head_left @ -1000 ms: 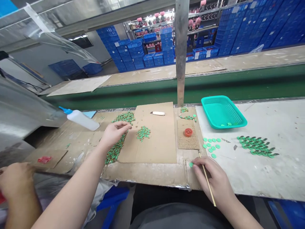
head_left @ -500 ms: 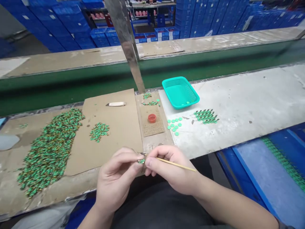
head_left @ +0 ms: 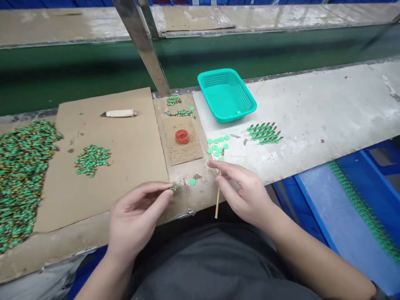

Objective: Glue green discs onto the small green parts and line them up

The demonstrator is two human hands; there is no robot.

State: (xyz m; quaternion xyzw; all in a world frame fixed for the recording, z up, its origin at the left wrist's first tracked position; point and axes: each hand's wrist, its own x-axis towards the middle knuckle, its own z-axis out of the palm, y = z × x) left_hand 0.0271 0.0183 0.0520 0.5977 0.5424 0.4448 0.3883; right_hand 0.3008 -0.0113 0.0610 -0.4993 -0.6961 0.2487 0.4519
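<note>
Between thumb and index finger, my left hand [head_left: 137, 216] pinches a small green piece [head_left: 174, 188]. My right hand [head_left: 242, 189] holds a thin wooden brush [head_left: 217, 196], its dark tip pointing away from me near the green discs [head_left: 215, 147]. A single green disc [head_left: 192, 182] lies on the table between my hands. Beyond them a red cap [head_left: 181, 136] stands on a small cardboard piece [head_left: 184, 155]. A small pile of green pieces [head_left: 92, 160] rests on the large cardboard sheet [head_left: 134, 154].
A turquoise basket [head_left: 227, 96] stands behind the discs, beside rows of assembled green pieces [head_left: 265, 133]. A large green heap [head_left: 21, 175] covers the left side. A white-handled tool [head_left: 120, 113] lies on the cardboard. A metal post [head_left: 145, 50] rises behind.
My hands have moved apart, the right one going toward the discs with the brush swung upright. A green disc now lies between them. The view has tilted down and shifted.
</note>
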